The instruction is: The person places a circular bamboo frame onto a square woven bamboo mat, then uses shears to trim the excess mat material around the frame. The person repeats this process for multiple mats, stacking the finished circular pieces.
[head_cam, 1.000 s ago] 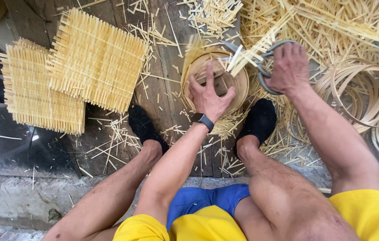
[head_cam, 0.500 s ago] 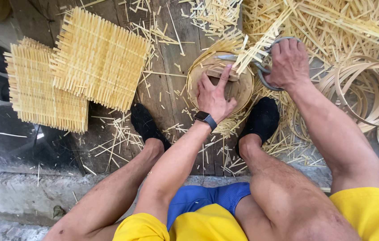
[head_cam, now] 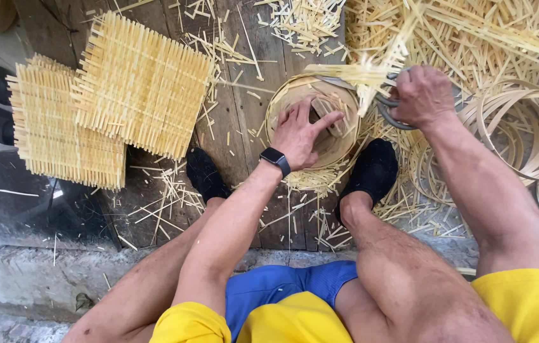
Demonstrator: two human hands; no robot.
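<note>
A round bamboo basket [head_cam: 282, 95] stands on the plank floor between my two feet in black shoes. My left hand [head_cam: 301, 130], with a dark watch on the wrist, lies spread flat inside it and presses it down. My right hand [head_cam: 419, 95] is closed on the handles of large grey shears [head_cam: 384, 105] at the basket's right rim. The blades reach across the far rim, where loose bamboo strip ends [head_cam: 361, 76] stick out and look blurred.
Two square woven bamboo mats [head_cam: 136, 82] lie overlapped at the left. Bent bamboo hoops [head_cam: 523, 133] are stacked at the right, with long strips [head_cam: 485, 38] heaped behind. Offcuts litter the wooden planks [head_cam: 244, 121]. A stone ledge [head_cam: 28, 279] runs under my knees.
My left hand has stayed pressed inside the basket. The right hand with the shears has worked along the far rim, and the strip ends there have shifted.
</note>
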